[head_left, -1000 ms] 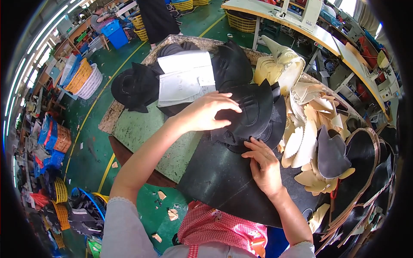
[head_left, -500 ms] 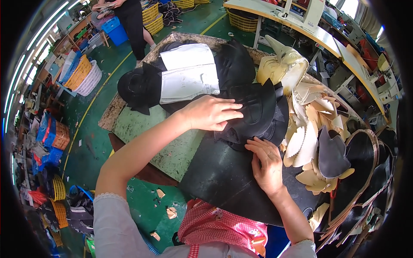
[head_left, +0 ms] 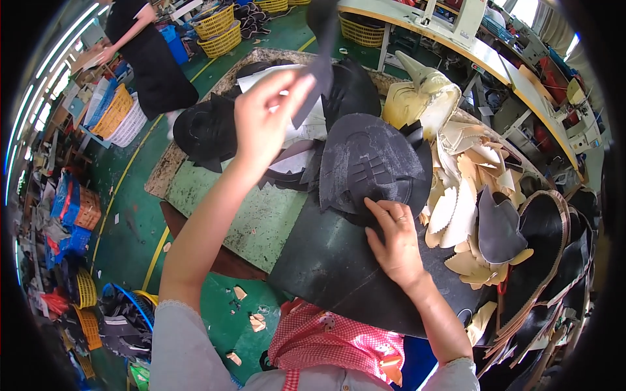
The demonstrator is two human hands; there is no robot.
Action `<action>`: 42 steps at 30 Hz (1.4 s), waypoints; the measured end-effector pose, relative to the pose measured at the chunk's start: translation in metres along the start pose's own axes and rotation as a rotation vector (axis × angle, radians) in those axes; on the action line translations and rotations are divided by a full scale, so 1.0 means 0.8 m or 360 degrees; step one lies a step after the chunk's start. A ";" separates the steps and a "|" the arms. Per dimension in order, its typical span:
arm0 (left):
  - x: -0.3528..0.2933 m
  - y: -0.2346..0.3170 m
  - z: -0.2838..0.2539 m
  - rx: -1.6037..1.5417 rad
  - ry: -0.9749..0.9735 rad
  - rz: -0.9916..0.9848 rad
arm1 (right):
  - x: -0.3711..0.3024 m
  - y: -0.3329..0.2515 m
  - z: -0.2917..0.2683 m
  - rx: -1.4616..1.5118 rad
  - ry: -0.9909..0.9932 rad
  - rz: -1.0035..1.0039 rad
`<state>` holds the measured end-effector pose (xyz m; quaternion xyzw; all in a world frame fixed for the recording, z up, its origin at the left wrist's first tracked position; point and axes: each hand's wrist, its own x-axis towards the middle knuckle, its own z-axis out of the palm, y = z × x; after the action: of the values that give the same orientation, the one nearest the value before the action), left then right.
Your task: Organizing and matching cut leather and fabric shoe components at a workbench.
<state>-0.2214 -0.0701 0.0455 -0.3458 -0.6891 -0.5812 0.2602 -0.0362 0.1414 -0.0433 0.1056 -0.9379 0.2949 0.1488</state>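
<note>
"Lifting something, that left hand (head_left: 264, 116)?"
"Yes, a blurred black piece (head_left: 321, 65), pinched between thumb and fingers; half a second ago that hand lay on the stack (head_left: 375, 159). Its long axis runs away from the person, far end slightly right."
"The right hand (head_left: 396, 242)?"
"Well apart, fingertips on the stack's near edge."
"Beneath the piece?"
"White papers (head_left: 313, 130) on the tabletop (head_left: 222, 202)."
</note>
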 end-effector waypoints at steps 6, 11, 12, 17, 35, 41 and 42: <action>-0.144 0.062 0.005 0.0377 -0.1379 0.0525 | -0.031 0.008 -0.029 0.2429 0.0180 0.1198; -0.145 0.032 -0.018 -0.0007 -0.0962 -0.0180 | -0.065 0.047 -0.011 0.1908 0.0298 0.1050; -0.147 0.038 -0.021 -0.0173 -0.0778 -0.0982 | -0.074 0.050 -0.014 0.2119 0.0316 0.1110; -0.160 0.053 -0.031 -0.0443 -0.1317 -0.1553 | -0.065 0.025 -0.021 0.2304 0.0427 0.1026; -0.138 0.090 0.000 -0.0984 -0.1298 -0.1291 | -0.064 0.021 -0.036 0.2423 0.0496 0.1093; -0.134 0.094 0.001 -0.0999 -0.1336 -0.1346 | -0.063 0.017 -0.034 0.2473 0.0483 0.1124; -0.134 0.094 0.002 -0.0986 -0.1341 -0.1334 | -0.064 0.019 -0.033 0.2478 0.0467 0.1144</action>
<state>-0.0957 -0.0810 0.0104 -0.3049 -0.6092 -0.6193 -0.3903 0.0130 0.1746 -0.0483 -0.1643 -0.4174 0.8923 0.0515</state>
